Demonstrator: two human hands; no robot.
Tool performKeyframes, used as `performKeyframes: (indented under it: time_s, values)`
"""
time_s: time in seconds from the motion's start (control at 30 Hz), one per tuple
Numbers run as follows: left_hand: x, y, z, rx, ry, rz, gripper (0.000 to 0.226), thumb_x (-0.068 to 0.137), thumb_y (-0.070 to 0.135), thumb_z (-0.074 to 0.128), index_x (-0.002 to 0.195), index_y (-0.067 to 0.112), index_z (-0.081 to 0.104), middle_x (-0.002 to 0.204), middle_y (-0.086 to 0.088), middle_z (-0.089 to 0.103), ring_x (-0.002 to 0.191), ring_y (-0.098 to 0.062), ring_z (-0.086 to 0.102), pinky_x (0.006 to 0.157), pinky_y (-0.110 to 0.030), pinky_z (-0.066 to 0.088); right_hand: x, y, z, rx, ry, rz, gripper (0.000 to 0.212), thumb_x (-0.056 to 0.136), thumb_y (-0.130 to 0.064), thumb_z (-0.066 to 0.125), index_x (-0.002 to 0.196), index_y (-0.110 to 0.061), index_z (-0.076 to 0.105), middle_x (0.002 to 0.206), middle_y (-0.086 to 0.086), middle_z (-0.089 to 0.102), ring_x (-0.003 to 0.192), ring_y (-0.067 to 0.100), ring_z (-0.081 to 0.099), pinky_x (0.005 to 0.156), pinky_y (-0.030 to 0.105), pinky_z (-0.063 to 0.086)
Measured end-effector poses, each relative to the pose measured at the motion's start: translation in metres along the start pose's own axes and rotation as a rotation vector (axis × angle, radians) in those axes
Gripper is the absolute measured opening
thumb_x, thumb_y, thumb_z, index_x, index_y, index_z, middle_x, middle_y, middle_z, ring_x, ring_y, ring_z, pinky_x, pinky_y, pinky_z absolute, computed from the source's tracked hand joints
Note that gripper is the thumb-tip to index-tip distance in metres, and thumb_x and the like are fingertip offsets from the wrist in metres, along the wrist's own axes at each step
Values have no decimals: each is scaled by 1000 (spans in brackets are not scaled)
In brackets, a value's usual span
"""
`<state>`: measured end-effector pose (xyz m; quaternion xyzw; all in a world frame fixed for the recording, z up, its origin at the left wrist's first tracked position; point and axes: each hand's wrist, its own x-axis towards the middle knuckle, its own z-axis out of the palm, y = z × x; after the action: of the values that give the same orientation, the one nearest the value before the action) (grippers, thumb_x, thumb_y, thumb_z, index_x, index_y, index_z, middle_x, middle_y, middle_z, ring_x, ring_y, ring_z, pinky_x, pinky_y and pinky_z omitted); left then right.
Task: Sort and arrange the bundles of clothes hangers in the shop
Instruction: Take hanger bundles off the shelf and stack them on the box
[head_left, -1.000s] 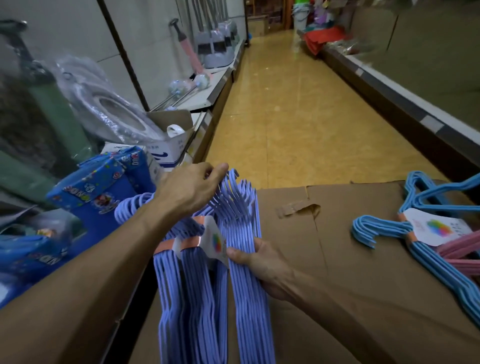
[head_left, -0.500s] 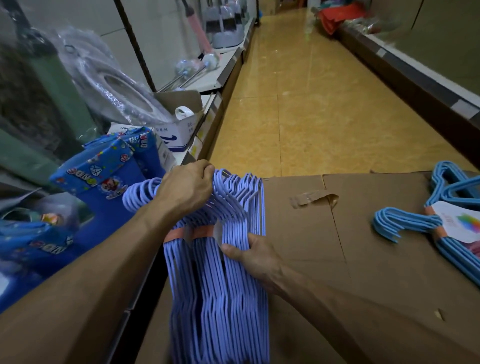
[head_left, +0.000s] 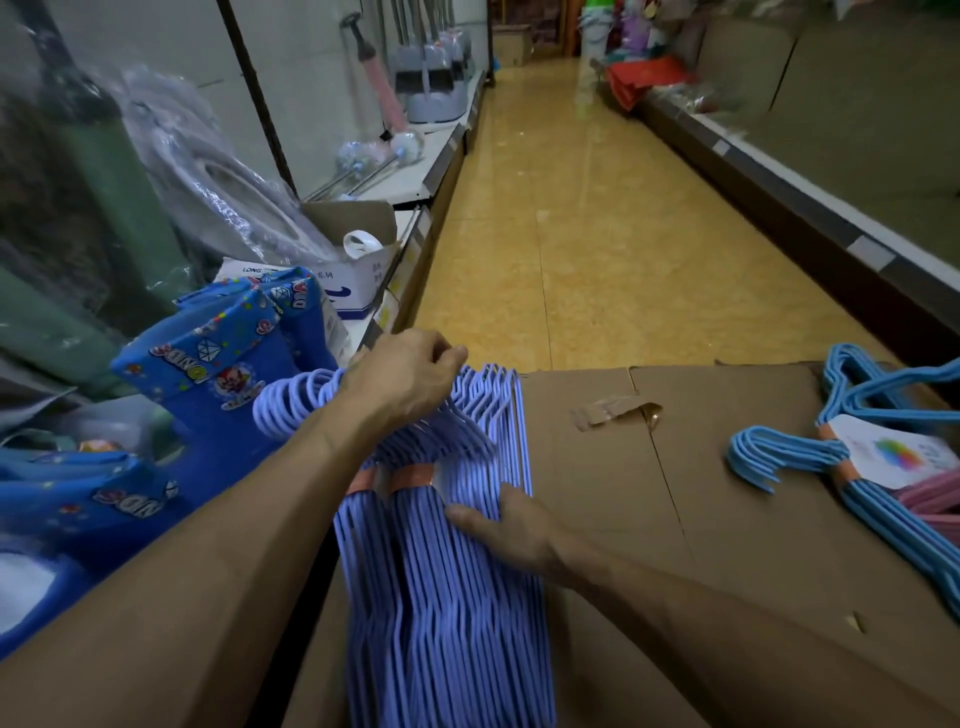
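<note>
A thick bundle of lilac plastic-coated wire hangers (head_left: 441, 561) is laid along the left edge of a flattened brown cardboard sheet (head_left: 701, 519), tied with an orange band (head_left: 400, 475) near the necks. The hook end is gripped by the left hand (head_left: 400, 384), fingers curled round the hooks. The right hand (head_left: 511, 530) is set against the bundle's right side, thumb on top, fingers tucked under so their curl can't be seen. A second bundle of light blue hangers (head_left: 810, 457) with a white paper tag (head_left: 904, 452) is parked well apart at the right. Blue cartoon-print boots (head_left: 218, 364) are stacked just beside the lilac hooks, off the left edge.
</note>
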<state>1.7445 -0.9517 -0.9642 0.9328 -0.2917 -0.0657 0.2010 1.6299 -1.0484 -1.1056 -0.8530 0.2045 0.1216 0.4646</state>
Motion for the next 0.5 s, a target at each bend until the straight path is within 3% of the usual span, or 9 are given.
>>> performKeyframes:
  time_s: [0.13, 0.23, 0.33, 0.4, 0.5]
  values:
    - [10, -5, 1, 124, -22, -29, 34, 97, 46, 45, 115, 27, 67, 118, -3, 68, 107, -27, 61, 93, -42, 50, -13, -10, -16, -278, -110, 37, 86, 84, -73, 53, 140, -9, 40, 136, 12, 54, 120, 30, 56, 98, 43, 49]
    - [17, -1, 5, 33, 69, -36, 38, 92, 43, 45, 105, 19, 72, 109, -10, 71, 97, -34, 64, 91, -45, 52, -36, -14, -33, -437, -180, 31, 75, 93, -56, 57, 146, -7, 35, 145, 14, 47, 129, 31, 50, 106, 40, 43]
    - [19, 19, 15, -234, 156, -1, 31, 97, 35, 49, 101, 17, 74, 97, -11, 72, 89, -38, 64, 76, -36, 51, -67, -18, -54, -567, -189, 5, 63, 100, -41, 53, 148, -5, 35, 147, 15, 45, 133, 30, 44, 100, 27, 33]
    - [18, 37, 20, -354, 170, 38, 27, 99, 31, 51, 101, 17, 75, 96, -6, 72, 89, -30, 64, 71, -31, 44, -83, -17, -68, -611, -197, 4, 60, 101, -36, 51, 149, -5, 32, 148, 15, 45, 135, 30, 41, 94, 23, 28]
    - [16, 63, 21, -483, 156, 89, 26, 100, 31, 51, 105, 19, 74, 99, 3, 72, 90, -17, 64, 73, -28, 43, -84, -8, -85, -681, -191, 0, 61, 100, -42, 53, 145, -4, 36, 139, 17, 54, 129, 33, 48, 98, 32, 39]
